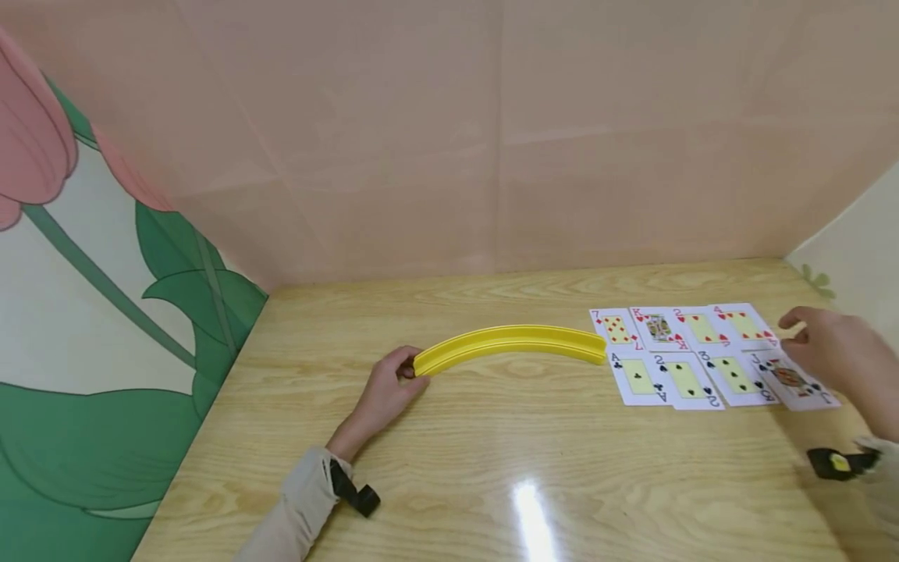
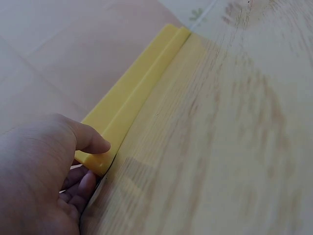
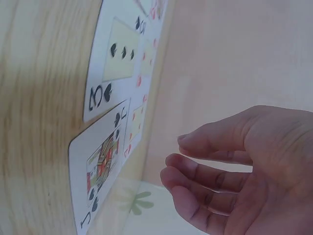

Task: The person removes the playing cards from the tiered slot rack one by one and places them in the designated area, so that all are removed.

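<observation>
A curved yellow playing card holder (image 1: pixel 509 341) with a groove along its length lies on the wooden table. My left hand (image 1: pixel 389 384) grips its left end, thumb on the near side, as the left wrist view also shows at the holder's end (image 2: pixel 105 154). To the right, playing cards lie face up in two rows. The back row runs from the seven of diamonds (image 1: pixel 618 329) to the four of hearts (image 1: pixel 744 325), the front row from the ace of clubs (image 1: pixel 638 378) to the jack of spades (image 1: pixel 792 379). Above the right end hovers my right hand (image 1: pixel 839 351), fingers loosely bent, holding nothing.
The holder's right end nearly meets the leftmost cards. A pinkish covered wall (image 1: pixel 492 156) rises behind the table (image 1: pixel 492 468). At the left stands a panel with painted tulips and leaves (image 1: pixel 84 312); a pale wall (image 1: pixel 860 234) borders the right.
</observation>
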Demonstrator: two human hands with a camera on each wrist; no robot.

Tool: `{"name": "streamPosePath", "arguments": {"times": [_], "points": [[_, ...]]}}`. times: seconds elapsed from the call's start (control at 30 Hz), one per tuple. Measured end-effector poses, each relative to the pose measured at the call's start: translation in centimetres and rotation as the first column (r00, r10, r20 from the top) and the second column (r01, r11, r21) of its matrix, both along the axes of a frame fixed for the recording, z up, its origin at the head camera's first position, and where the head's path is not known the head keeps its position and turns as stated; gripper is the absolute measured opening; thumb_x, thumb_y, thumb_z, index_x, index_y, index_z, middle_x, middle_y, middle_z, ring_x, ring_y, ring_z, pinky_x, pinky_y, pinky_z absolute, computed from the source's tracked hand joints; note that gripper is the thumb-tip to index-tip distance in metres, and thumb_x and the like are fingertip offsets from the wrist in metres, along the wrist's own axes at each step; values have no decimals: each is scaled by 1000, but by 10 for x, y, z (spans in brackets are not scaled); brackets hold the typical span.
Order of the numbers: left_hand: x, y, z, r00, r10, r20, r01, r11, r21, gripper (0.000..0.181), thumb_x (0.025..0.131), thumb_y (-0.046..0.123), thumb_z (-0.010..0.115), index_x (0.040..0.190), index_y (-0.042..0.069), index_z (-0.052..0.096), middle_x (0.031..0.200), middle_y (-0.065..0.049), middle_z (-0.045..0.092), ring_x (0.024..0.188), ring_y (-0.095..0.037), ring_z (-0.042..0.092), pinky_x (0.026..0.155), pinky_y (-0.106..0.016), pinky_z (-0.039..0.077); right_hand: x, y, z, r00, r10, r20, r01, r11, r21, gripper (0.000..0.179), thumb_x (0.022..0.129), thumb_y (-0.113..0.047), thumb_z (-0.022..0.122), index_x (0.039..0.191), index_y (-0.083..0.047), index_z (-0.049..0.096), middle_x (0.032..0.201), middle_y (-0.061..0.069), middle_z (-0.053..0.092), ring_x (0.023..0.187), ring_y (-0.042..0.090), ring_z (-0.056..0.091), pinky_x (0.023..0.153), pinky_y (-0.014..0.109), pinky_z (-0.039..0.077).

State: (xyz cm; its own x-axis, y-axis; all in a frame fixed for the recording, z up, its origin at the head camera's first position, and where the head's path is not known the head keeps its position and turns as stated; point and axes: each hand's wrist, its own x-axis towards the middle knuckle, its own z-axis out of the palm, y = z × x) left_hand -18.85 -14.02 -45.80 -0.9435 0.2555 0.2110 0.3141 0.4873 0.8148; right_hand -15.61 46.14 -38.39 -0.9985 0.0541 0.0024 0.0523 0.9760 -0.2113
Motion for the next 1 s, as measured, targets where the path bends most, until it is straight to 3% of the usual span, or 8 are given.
{"name": "streamPosePath", "arguments": {"times": [0.53, 0.83, 1.0], "points": [[0, 0, 0, 1000, 7, 19, -7, 1000, 1, 32, 87, 5, 74, 117, 10, 67, 102, 0, 64, 86, -15, 57, 77, -31, 50, -2, -25, 9, 995, 66, -75, -68, 997, -32, 31, 89, -4, 62, 111, 16, 54, 78, 24, 65, 61, 30, 62, 49, 42, 48], [0, 1, -3, 1000, 8, 18, -8, 1000, -5, 31, 87, 6, 74, 117, 11, 67, 102, 0, 65, 85, -15, 57, 77, -30, 50, -1, -31, 3, 980, 136, -145, -138, 990, -1, 22, 90, -4, 61, 106, 12, 58, 71, 13, 67, 52, 14, 56, 47, 33, 43], [0, 1, -2, 1000, 3, -3, -3, 1000, -10, 32, 87, 5, 74, 117, 9, 67, 102, -1, 65, 85, -15, 57, 77, -30, 50, -1, -33, 2, 988, 110, -109, -114, 993, -36, 25, 91, -5, 59, 108, 13, 56, 74, 18, 66, 50, 15, 53, 46, 33, 42]]}}
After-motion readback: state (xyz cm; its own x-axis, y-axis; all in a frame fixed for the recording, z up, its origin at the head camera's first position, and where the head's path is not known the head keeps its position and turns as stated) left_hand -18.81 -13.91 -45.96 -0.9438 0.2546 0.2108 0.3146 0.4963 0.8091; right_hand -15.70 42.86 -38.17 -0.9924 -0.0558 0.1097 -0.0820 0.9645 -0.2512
